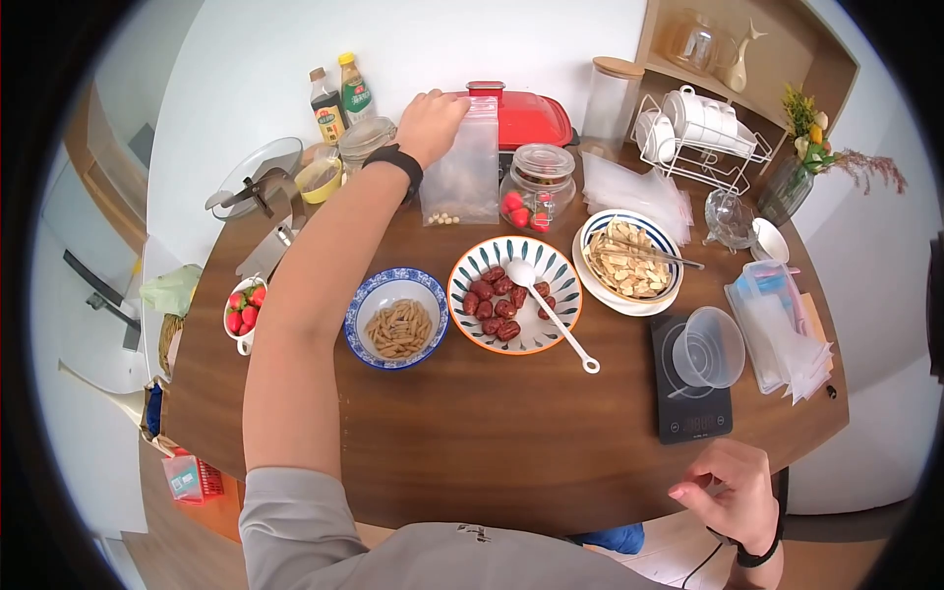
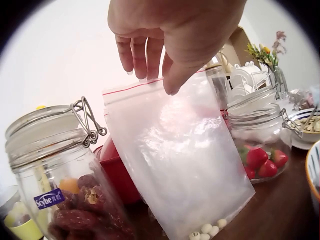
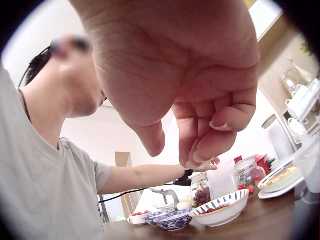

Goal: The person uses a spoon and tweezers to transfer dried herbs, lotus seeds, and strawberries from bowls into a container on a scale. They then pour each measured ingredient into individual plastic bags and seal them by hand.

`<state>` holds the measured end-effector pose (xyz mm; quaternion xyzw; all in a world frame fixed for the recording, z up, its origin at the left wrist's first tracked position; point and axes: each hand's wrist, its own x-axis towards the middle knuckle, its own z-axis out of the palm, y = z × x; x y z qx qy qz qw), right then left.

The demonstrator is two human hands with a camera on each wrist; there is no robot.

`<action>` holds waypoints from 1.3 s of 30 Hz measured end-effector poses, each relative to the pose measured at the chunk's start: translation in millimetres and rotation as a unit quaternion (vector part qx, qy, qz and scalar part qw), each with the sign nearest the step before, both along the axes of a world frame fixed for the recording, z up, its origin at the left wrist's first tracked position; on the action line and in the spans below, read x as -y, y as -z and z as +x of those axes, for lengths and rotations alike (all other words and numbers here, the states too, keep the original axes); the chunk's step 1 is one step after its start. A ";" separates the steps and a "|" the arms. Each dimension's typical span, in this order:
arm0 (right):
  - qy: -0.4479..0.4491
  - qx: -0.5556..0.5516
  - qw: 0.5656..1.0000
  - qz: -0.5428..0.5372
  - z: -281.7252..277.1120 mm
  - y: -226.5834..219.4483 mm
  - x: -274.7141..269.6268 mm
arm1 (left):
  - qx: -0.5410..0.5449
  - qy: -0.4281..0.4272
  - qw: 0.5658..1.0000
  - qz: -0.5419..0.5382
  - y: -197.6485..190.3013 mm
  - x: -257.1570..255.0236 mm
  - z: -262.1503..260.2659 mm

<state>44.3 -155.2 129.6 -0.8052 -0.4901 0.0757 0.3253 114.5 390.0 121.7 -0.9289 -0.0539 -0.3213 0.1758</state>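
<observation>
At the back of the table my left hand (image 1: pixel 431 126) pinches the top edge of a clear zip-lock bag (image 1: pixel 460 177) between thumb and fingers. The bag hangs upright, with a few small pale round pieces (image 2: pixel 207 230) in its bottom corner. On its left in the left wrist view is a clip-top jar (image 2: pixel 75 200) of dark dried fruit; on its right, a glass jar (image 2: pixel 260 145) with strawberries. My right hand (image 1: pixel 733 492) is over the table's front right edge, fingers loosely curled and holding nothing, nearest to the black kitchen scale (image 1: pixel 693 413).
A blue-rimmed bowl (image 1: pixel 439 295) of pale brown pieces, a bowl of red dates (image 1: pixel 500 307) with a white spoon (image 1: pixel 556 320), and a plate of dried slices (image 1: pixel 629 261) line the middle. A plastic tub (image 1: pixel 710 346) sits on the scale. Behind stands a red cooker (image 1: pixel 536 116).
</observation>
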 end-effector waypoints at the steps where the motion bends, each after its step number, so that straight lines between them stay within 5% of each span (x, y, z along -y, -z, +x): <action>1: 0.000 0.000 1.000 -0.001 0.1 0.1 0.2 | 0.027 0.009 0.999 0.014 2.8 0.0 0.7; 9: 0.000 -0.013 1.000 0.003 -0.9 1.4 -2.4 | 0.052 0.072 0.996 -0.021 10.3 25.3 -24.5; 12: -0.001 -0.012 1.000 0.004 0.8 -1.1 -5.6 | 0.034 0.078 0.989 -0.125 7.0 59.4 -55.2; 15: -0.014 0.010 1.000 -0.015 4.4 -5.1 -13.7 | -0.022 0.174 0.927 -0.330 -6.0 119.1 -104.5; 18: 0.032 -0.015 0.999 -0.024 4.4 -8.1 -37.5 | -0.180 0.266 0.826 -0.464 -2.1 179.6 -160.9; 22: -0.012 0.047 0.998 -0.042 14.5 0.5 -81.9 | -0.402 0.311 0.582 -0.635 25.2 233.7 -212.1; 24: -0.039 0.084 0.994 -0.053 17.8 10.9 -102.9 | -0.411 0.339 0.478 -0.699 55.5 251.3 -227.2; 25: -0.032 0.092 0.993 -0.069 20.4 16.5 -111.7 | -0.403 0.334 0.481 -0.704 68.1 256.7 -232.5; 27: -0.024 0.103 0.990 -0.097 24.0 25.5 -127.0 | -0.406 0.327 0.370 -0.769 82.8 261.7 -238.8; 30: -0.038 0.131 0.984 -0.113 26.6 38.3 -141.2 | -0.365 0.297 0.319 -0.823 87.4 253.2 -251.7; 34: -0.030 0.125 0.982 -0.140 29.1 50.1 -148.6 | -0.182 0.209 0.374 -0.885 72.9 214.2 -288.7; 35: -0.031 0.125 0.982 -0.140 28.6 49.9 -149.6 | -0.102 0.198 0.428 -0.876 71.3 200.9 -300.3; 37: -0.035 0.125 0.981 -0.145 31.0 53.1 -151.0 | 0.036 0.084 0.443 -0.892 67.4 175.5 -323.1; 39: -0.030 0.128 0.981 -0.145 32.1 55.9 -152.0 | 0.117 0.033 0.515 -0.849 74.7 150.0 -345.9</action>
